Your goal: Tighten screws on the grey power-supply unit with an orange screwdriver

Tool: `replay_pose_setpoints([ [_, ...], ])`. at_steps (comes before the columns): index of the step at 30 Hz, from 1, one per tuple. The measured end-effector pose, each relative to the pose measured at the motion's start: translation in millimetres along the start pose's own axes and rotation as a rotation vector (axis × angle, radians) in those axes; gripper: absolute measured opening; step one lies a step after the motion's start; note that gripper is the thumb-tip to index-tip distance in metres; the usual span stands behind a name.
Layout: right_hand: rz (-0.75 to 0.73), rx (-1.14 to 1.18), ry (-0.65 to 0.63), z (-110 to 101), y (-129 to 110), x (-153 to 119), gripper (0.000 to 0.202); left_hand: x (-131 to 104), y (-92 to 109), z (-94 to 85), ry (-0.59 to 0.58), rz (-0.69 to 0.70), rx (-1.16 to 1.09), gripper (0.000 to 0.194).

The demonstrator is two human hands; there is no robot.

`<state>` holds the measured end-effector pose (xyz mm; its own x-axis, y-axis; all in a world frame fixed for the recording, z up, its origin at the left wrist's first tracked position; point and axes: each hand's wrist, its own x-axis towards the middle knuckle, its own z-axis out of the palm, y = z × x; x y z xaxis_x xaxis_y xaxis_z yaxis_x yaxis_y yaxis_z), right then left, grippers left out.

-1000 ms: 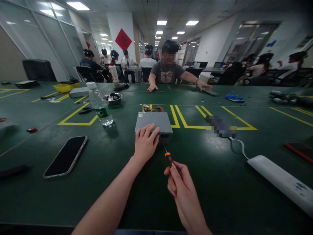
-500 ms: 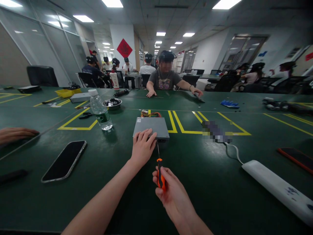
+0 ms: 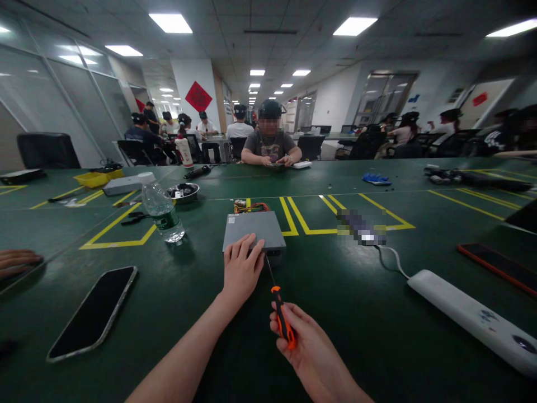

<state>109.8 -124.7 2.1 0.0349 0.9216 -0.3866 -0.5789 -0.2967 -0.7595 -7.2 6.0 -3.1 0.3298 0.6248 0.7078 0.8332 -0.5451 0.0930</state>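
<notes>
"Grip?"

"Right hand (image 3: pixel 302 336) clenched on one screwdriver (image 3: pixel 285 320); left hand (image 3: pixel 242 267) laid unclenched atop one wired metal box (image 3: pixel 251 225) on the counter (image 3: pixel 180 291)."

"Changed?"

"Screwdriver leans further right than half a second ago; shaft end still by the box's near face, so same work spot. Contact: can't tell."

"Counts?"

"Left of box: one bottle (image 3: pixel 166 219), one bowl (image 3: pixel 188 199), one phone (image 3: pixel 93 313). Right of box: one white strip (image 3: pixel 465 313)."

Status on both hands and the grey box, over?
Left hand on grey box; right hand gripping screwdriver, shaft toward box's near face. Bottle stands left of box, apart from both hands.
</notes>
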Motion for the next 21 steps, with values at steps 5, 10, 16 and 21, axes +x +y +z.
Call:
replay_pose_setpoints([
  [5, -0.350, -0.393, 0.030, -12, 11, -1, 0.032, 0, -1, 0.8, 0.003, 0.001, -0.020, 0.029],
  [10, -0.973, -1.198, 0.097, -19, 4, -7, 0.031, -1, -2, 2.6, 0.005, 0.003, -0.023, 0.029],
  [16, -1.480, -1.940, 0.054, -7, -26, -10, 0.028, -1, -3, 5.0, 0.023, 0.021, -0.017, 0.029],
  [21, -1.549, -1.979, -0.262, 3, -33, -4, 0.013, 0, -3, 5.5, 0.045, 0.027, 0.002, 0.029],
])
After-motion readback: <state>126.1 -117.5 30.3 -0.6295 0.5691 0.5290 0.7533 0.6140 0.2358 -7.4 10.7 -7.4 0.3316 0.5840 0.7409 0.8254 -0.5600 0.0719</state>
